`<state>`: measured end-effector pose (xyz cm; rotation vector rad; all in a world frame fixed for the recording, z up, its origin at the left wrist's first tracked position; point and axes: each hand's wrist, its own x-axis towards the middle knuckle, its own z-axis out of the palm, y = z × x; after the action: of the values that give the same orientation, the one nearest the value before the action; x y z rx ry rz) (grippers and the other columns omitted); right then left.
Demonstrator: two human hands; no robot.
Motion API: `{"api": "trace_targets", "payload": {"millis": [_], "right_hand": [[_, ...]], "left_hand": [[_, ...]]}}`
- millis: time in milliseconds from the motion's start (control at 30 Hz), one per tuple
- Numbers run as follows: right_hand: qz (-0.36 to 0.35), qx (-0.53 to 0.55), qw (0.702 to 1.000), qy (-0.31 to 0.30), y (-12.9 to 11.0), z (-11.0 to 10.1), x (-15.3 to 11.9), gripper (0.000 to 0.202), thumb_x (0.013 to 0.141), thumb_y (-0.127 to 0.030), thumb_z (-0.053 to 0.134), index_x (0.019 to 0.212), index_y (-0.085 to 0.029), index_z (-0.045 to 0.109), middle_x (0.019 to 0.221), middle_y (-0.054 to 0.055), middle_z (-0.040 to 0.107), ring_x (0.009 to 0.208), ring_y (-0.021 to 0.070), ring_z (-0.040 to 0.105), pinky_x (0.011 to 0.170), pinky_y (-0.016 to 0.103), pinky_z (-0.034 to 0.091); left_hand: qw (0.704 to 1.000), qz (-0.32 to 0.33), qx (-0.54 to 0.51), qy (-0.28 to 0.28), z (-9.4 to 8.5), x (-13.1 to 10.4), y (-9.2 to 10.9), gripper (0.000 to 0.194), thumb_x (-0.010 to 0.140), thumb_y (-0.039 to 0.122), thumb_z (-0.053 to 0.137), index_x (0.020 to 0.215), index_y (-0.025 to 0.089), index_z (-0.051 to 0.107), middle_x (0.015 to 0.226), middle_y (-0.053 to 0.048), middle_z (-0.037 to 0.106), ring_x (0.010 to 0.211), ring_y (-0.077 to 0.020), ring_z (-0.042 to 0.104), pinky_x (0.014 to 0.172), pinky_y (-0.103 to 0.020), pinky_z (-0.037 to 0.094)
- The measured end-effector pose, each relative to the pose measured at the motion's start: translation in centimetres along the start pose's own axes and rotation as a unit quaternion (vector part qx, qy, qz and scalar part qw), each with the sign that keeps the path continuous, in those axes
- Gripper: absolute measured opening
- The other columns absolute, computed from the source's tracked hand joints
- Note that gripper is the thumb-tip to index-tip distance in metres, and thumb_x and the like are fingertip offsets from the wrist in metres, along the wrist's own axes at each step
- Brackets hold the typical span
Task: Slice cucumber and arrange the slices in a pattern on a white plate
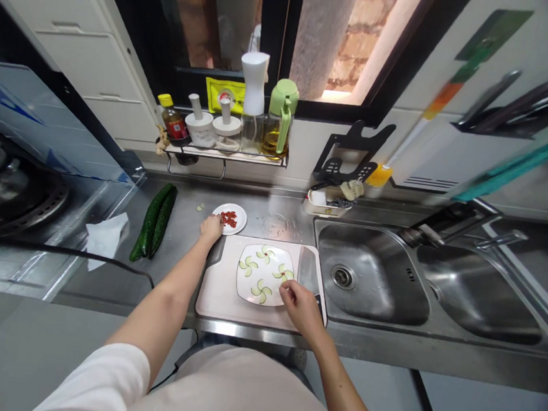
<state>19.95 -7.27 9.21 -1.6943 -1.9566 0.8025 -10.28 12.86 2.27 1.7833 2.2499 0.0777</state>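
The left hand [211,227] reaches over the rim of a small white dish [240,216], fingers curled down by the chopped red bits [229,219]; whether a bit is pinched there, I cannot tell. The right hand [301,304] has thumb and fingers drawn together at the right edge of a square, round-cornered white plate [250,297], just beside one pinwheel; its grasp is hidden too. Bits so small call for a light fingertip pinch, lowered straight down, with the wrist raised so that nothing brushes the thin, moist-looking slices. A steady right hand should avoid tilting the plate.

Four pinwheels of pale green crescents [261,291] lie on the glossy plate, red showing at the middle of the top one [265,254]. Under it is a pale, smooth cutting board [219,294], with a broad knife blade [305,267] on its right side. Farther left, two bumpy, dark green cucumbers [151,223] lie together on the brushed-metal desk [186,207].
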Motion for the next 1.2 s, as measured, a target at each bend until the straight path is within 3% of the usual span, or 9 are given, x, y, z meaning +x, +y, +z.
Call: {"api": "trace_targets", "payload": {"millis": [167, 333, 500, 600, 733, 800, 900, 967, 1200], "right_hand": [[-0.004, 0.004, 1.0, 0.002, 0.1, -0.1, 0.0, 0.023, 0.089, -0.035, 0.042, 0.079, -0.021, 0.057, 0.063, 0.0, 0.055, 0.059, 0.0141, 0.05, 0.055, 0.022, 0.032], [-0.011, 0.002, 1.0, 0.006, 0.2, -0.2, 0.1, 0.022, 0.088, -0.035, 0.043, 0.078, -0.021, 0.058, 0.062, 0.0, 0.055, 0.058, 0.0141, 0.05, 0.054, 0.022, 0.032], [-0.015, 0.004, 1.0, 0.004, 0.3, 0.0, 0.5, 0.023, 0.088, -0.035, 0.042, 0.079, -0.021, 0.057, 0.063, 0.0, 0.055, 0.059, 0.0148, 0.051, 0.055, 0.023, 0.033], [-0.017, 0.008, 1.0, 0.004, 0.2, 0.2, 0.9, 0.022, 0.088, -0.035, 0.042, 0.08, -0.022, 0.057, 0.063, 0.0, 0.055, 0.06, 0.0148, 0.051, 0.055, 0.023, 0.034], [-0.027, 0.021, 0.999, 0.0, -0.2, 0.3, 1.7, 0.021, 0.088, -0.035, 0.043, 0.08, -0.022, 0.057, 0.062, -0.001, 0.054, 0.06, 0.0148, 0.051, 0.055, 0.024, 0.033], [-0.032, 0.026, 0.999, 0.0, -0.5, 0.2, 2.2, 0.021, 0.088, -0.035, 0.043, 0.081, -0.022, 0.057, 0.061, -0.001, 0.053, 0.06, 0.0146, 0.051, 0.055, 0.024, 0.033], [-0.042, 0.025, 0.999, 0.006, -1.0, -0.4, 3.4, 0.02, 0.087, -0.035, 0.044, 0.082, -0.021, 0.058, 0.062, -0.001, 0.053, 0.06, 0.0143, 0.05, 0.056, 0.024, 0.033], [-0.052, 0.02, 0.998, 0.017, -1.5, -1.0, 4.4, 0.019, 0.086, -0.034, 0.046, 0.083, -0.021, 0.059, 0.063, -0.001, 0.054, 0.063, 0.0147, 0.051, 0.058, 0.024, 0.034], [-0.128, 0.002, 0.99, 0.059, -3.4, -2.5, 8.3, 0.017, 0.087, -0.029, 0.047, 0.088, -0.021, 0.061, 0.08, 0.003, 0.062, 0.079, 0.0166, 0.054, 0.071, 0.027, 0.038]], "left_hand": [[1.0, -0.007, -0.011, -0.004, 0.2, 0.1, 0.0, 0.027, 0.089, 0.027, 0.042, 0.103, 0.019, 0.063, 0.108, -0.015, 0.063, 0.097, -0.0245, 0.062, 0.079, -0.032, 0.045], [0.991, -0.047, -0.12, 0.019, -0.1, 0.0, -0.3, 0.018, 0.087, 0.027, 0.048, 0.09, 0.019, 0.064, 0.107, -0.011, 0.065, 0.099, -0.0232, 0.061, 0.081, -0.03, 0.043], [0.925, -0.103, -0.364, 0.028, -0.5, -0.6, 0.0, 0.012, 0.083, 0.026, 0.053, 0.083, 0.018, 0.061, 0.095, -0.007, 0.068, 0.093, -0.0188, 0.06, 0.077, -0.026, 0.043], [0.901, -0.101, -0.421, 0.006, -0.6, -1.1, 0.6, 0.016, 0.083, 0.03, 0.052, 0.084, 0.016, 0.059, 0.084, -0.004, 0.067, 0.074, -0.0125, 0.06, 0.065, -0.021, 0.042], [0.871, -0.085, -0.481, -0.049, -1.3, -2.4, 1.3, 0.019, 0.082, 0.034, 0.055, 0.086, 0.016, 0.057, 0.072, -0.001, 0.062, 0.047, -0.0046, 0.045, 0.045, -0.016, 0.031], [0.838, -0.07, -0.533, -0.087, -1.9, -3.3, 1.6, 0.018, 0.08, 0.034, 0.059, 0.084, 0.017, 0.054, 0.074, 0.0, 0.06, 0.043, -0.0022, 0.04, 0.04, -0.015, 0.024], [0.712, -0.037, -0.674, -0.195, -2.8, -4.7, 2.0, 0.022, 0.076, 0.032, 0.065, 0.083, 0.016, 0.052, 0.076, 0.001, 0.057, 0.045, -0.0009, 0.039, 0.038, -0.013, 0.019], [0.654, -0.019, -0.715, -0.248, -3.4, -5.6, 2.4, 0.025, 0.074, 0.031, 0.069, 0.086, 0.016, 0.052, 0.077, 0.001, 0.056, 0.047, -0.0011, 0.04, 0.037, -0.012, 0.02], [0.584, 0.015, -0.743, -0.325, -5.1, -7.7, 3.7, 0.027, 0.071, 0.025, 0.074, 0.086, 0.015, 0.055, 0.079, 0.0, 0.056, 0.052, -0.0022, 0.043, 0.038, -0.012, 0.023]]}}
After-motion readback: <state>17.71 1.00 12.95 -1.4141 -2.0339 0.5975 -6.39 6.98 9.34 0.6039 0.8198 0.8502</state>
